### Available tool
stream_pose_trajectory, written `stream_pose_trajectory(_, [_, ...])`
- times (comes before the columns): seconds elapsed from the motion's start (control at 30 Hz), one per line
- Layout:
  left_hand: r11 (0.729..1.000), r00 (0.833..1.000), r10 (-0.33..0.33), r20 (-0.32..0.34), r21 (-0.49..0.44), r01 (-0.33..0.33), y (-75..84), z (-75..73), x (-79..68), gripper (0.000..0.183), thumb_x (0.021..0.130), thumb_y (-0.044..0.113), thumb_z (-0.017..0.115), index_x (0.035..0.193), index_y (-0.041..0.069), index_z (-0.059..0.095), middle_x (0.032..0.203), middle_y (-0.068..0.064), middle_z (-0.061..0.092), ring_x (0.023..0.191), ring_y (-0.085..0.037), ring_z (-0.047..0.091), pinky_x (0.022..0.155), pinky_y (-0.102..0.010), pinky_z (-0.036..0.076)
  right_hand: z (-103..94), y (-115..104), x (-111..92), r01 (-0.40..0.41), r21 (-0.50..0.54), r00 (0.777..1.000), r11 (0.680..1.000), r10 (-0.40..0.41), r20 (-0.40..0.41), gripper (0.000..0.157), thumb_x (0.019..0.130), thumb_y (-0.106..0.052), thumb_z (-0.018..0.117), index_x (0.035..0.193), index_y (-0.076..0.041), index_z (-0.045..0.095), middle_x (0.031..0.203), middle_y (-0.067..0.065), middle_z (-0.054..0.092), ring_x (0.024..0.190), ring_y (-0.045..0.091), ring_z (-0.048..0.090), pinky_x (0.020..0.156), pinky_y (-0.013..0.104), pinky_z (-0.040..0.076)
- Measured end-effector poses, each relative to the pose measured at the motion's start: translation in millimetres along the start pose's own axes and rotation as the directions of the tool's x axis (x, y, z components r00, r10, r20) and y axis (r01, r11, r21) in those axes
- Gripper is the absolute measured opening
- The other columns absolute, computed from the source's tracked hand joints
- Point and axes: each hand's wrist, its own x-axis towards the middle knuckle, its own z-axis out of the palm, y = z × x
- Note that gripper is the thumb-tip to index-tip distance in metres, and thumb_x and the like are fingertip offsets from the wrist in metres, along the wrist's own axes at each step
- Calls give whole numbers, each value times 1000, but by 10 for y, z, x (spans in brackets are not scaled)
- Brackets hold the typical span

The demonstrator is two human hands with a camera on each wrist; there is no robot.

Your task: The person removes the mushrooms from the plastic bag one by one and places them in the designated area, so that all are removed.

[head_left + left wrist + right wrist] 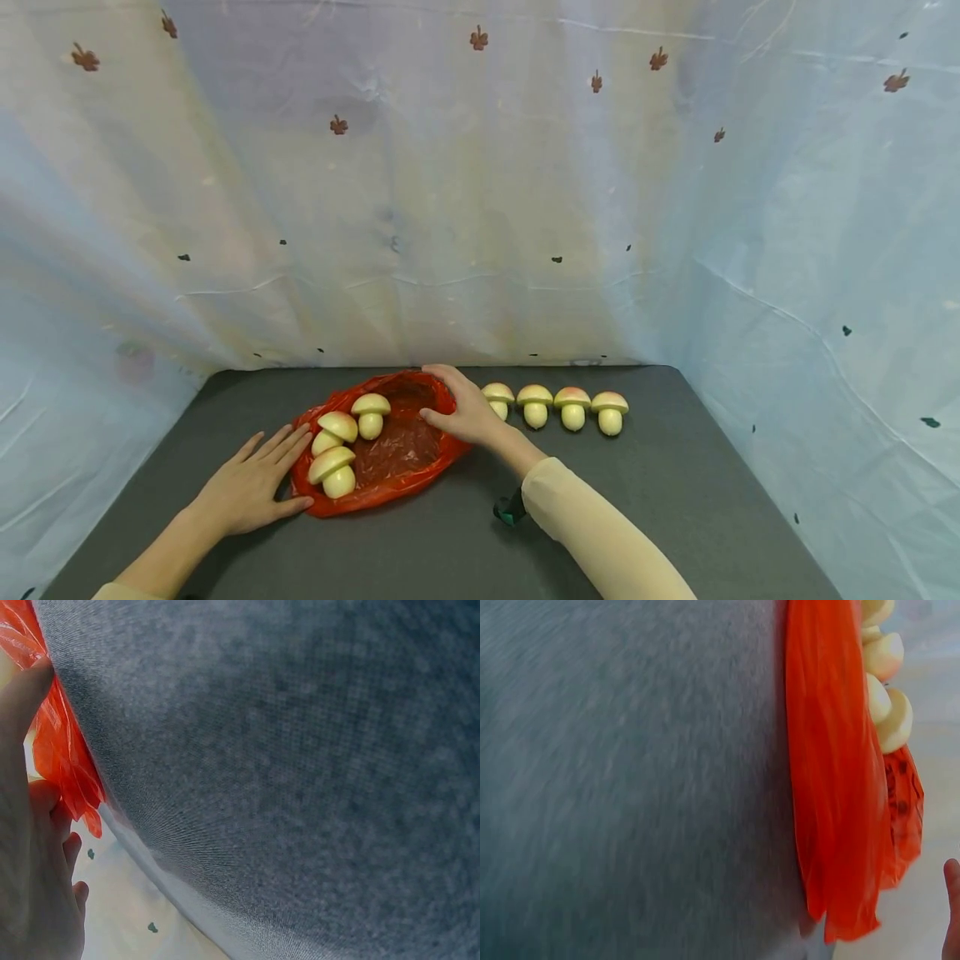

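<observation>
A red plastic bag (397, 446) lies spread with its mouth up on the dark table. Three toy mushrooms with pale stems and rounded caps sit in its left part; the nearest mushroom (332, 471) leans at the front. My left hand (251, 485) lies flat at the bag's left edge, fingers extended and touching the plastic. In the left wrist view, the thumb and fingers of the left hand (34, 862) border the crumpled bag (64, 750). My right hand (468, 412) reaches over the bag's right rim, thumb and fingers spread apart. Only a fingertip (952, 889) shows in the right wrist view.
Several more mushrooms stand in a row to the right of the bag, including the rightmost mushroom (610, 412); my right hand partly covers the leftmost. Pale patterned sheeting (450, 192) hangs behind the table (675, 492) and along its sides.
</observation>
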Motion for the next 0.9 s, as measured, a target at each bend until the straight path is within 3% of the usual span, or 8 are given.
stream_pose_trajectory(0.57, [1000, 999, 6, -44, 17, -5, 3, -4, -30, 102, 88, 79, 59, 159, 7, 42, 164, -14, 41, 149, -39, 39, 121, -61, 26, 508, -82, 224, -41, -5, 995, 999, 41, 95, 70, 96, -29, 76, 157, -13, 45, 161, 0, 43, 148, 17, 42, 119, 38, 40])
stream_pose_trajectory(0.9, [999, 999, 17, -29, 33, -16, 11, -24, -6, 102, 89, 79, 57, 158, 6, 44, 163, -14, 42, 149, -38, 39, 119, -63, 28, 735, -126, 322, -52, -6, 994, 999, 52, 96, 71, 94, -24, 78, 155, -9, 45, 157, 6, 47, 144, 19, 47, 118, 35, 41])
